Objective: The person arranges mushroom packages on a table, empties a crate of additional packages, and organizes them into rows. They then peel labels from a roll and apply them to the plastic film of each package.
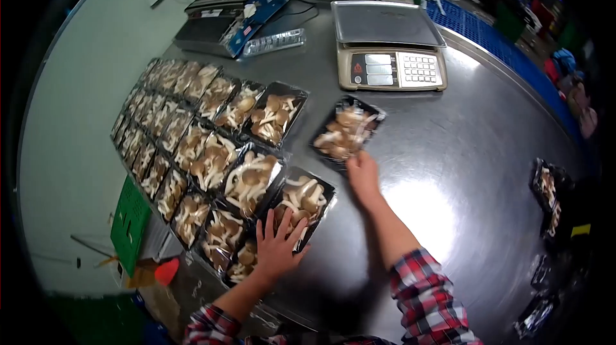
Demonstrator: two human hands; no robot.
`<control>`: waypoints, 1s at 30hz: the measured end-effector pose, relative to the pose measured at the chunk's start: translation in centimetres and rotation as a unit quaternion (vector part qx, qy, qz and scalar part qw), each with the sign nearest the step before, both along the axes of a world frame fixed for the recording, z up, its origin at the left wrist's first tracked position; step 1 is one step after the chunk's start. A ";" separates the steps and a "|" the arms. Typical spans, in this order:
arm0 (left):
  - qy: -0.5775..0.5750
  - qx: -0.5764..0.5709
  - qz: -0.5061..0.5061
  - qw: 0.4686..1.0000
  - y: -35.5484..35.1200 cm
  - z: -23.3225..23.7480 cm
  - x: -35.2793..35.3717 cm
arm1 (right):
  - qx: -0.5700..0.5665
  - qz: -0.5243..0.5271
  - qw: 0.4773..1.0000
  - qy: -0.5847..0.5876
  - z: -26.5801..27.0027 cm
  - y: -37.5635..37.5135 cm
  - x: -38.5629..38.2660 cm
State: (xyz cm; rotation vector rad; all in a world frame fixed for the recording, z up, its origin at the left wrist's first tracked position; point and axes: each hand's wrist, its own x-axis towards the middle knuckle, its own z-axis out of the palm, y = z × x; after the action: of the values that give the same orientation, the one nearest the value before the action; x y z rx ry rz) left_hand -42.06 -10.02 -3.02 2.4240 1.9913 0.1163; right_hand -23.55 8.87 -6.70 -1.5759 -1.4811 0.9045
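My left hand (pixel 277 247) lies flat with fingers spread on a wrapped black tray of mushrooms (pixel 303 199) at the near end of the rows. My right hand (pixel 363 174) grips the near edge of a separate mushroom tray (pixel 347 131) that sits alone on the steel table (pixel 462 172), in front of the weighing scale (pixel 387 44). Both sleeves are red plaid.
Several wrapped mushroom trays (pixel 192 133) lie in rows along the table's left side. A second machine with a blue box (pixel 239 15) stands at the back left. More trays (pixel 550 191) sit at the right edge. A green crate (pixel 130 223) is below on the left.
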 end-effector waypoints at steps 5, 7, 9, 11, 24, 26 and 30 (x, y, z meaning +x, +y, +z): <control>-0.067 -0.047 0.085 0.993 -0.2 1.5 0.4 | -0.020 0.108 0.992 -0.063 0.5 0.3 -7.8; -0.082 -0.025 0.087 0.992 -0.1 1.2 -0.2 | -0.041 0.138 0.989 -0.040 0.7 0.3 -6.8; -0.106 0.000 0.083 0.991 0.1 -0.2 -1.1 | -0.057 0.069 0.995 0.046 0.6 -1.3 -5.7; -0.102 0.004 0.079 0.992 0.3 -0.3 -1.4 | -0.010 0.054 0.995 0.079 -2.0 -3.6 -4.9; 0.003 0.037 0.039 0.999 -0.7 1.7 0.5 | -0.118 -0.081 0.951 0.275 -1.5 -24.9 24.5; 0.041 0.017 0.076 0.996 -2.1 3.0 2.3 | -0.147 -0.191 0.927 0.289 0.7 -30.0 32.5; 0.140 0.099 0.120 0.978 -8.5 5.6 11.2 | -0.006 -0.451 0.887 0.103 0.6 -37.0 50.4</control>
State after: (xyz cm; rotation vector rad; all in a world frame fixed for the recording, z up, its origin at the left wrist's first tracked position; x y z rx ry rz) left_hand -30.87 -18.48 2.54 2.4168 2.5038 -0.0306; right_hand 26.84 -28.17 -6.08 -1.8311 -0.4595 0.4891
